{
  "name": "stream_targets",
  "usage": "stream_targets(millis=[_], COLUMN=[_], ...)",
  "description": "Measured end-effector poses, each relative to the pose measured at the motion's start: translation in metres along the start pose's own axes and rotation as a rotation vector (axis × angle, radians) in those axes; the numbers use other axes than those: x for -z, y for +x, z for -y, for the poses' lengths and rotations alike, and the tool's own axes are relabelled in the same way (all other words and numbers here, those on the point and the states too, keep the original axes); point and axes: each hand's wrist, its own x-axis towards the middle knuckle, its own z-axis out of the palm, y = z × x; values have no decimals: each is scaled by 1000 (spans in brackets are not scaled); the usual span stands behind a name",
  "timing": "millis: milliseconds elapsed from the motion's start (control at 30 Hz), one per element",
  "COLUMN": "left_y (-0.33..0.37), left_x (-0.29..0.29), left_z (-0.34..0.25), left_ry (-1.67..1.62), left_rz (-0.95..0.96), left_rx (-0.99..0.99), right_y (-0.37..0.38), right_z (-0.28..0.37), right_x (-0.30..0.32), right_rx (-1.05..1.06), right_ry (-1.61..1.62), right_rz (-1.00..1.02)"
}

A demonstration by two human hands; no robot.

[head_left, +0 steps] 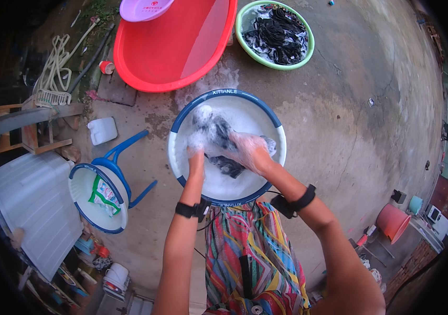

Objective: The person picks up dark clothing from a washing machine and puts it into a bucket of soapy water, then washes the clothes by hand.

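Note:
A round white basin [280, 142] with a blue-banded rim stands in front of me, filled with white suds. Wet dark cloth [217, 132] lies bunched in the foam, a darker part of it [227, 166] hanging lower between my wrists. My right hand [250, 149], streaked with lather, is closed on the cloth from the right. At the left end of the bundle, foam covers my left hand [196, 146]; it touches the cloth, but its fingers are hidden. Black bands circle both my forearms.
Beyond the basin are a large red tub [177, 47], a purple bowl [145, 8] and a green basin [308, 50] of dark laundry. On the left, a blue-rimmed basin [81, 197] holding a green-and-white packet leans by a blue stool [120, 149]. A white jug [102, 130] stands nearby.

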Motion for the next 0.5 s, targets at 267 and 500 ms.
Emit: stream_targets(millis=[267, 500], left_y=[-55, -40], left_x=[17, -29], left_z=[-38, -6], left_ry=[-346, 964], left_rz=[150, -69], left_rx=[-33, -543], right_y=[-44, -35], right_z=[-11, -13], right_x=[3, -38], right_rx=[230, -181], right_ry=[-143, -176], right_rz=[154, -315])
